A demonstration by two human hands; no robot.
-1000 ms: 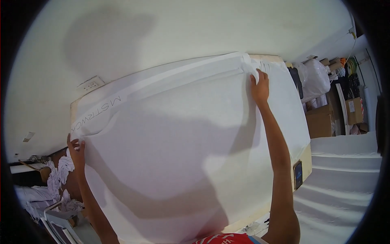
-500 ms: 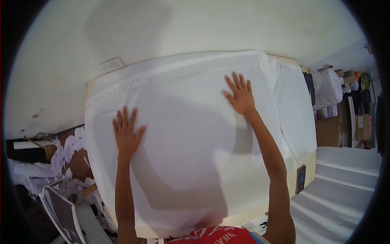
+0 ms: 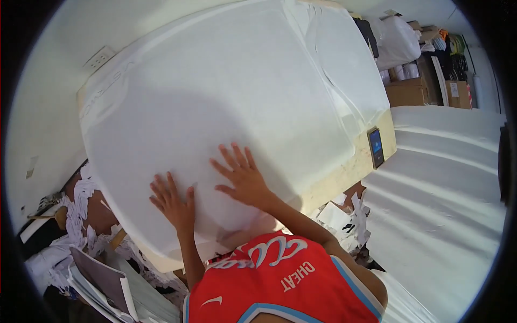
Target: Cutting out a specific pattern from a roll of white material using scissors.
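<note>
My left hand [image 3: 175, 202] lies with fingers spread on a large white sheet [image 3: 215, 70], near its lower left part. My right hand [image 3: 242, 180] is also spread flat on the sheet, to the right of and a little above the left. The sheet covers most of a pale board [image 3: 331, 185] against the wall, with faint lettering at its upper left and folded layers along its right side. A phone with a lit screen [image 3: 375, 148] lies on the board's right edge.
White fabric [image 3: 447, 194] spreads at the right, with cardboard boxes [image 3: 409, 91] and wrapped bundles [image 3: 398, 40] behind. Paper scraps [image 3: 336, 215] and heaped white offcuts [image 3: 83, 188] lie around the board. A folded metal-framed item [image 3: 102, 280] is at the lower left. A socket plate [image 3: 98, 59] is on the wall.
Both hands have left the sheet's upper edge and moved toward me, fingers now spread flat. The sheet looks smoother along the top. The view has shifted, showing more of my red top.
</note>
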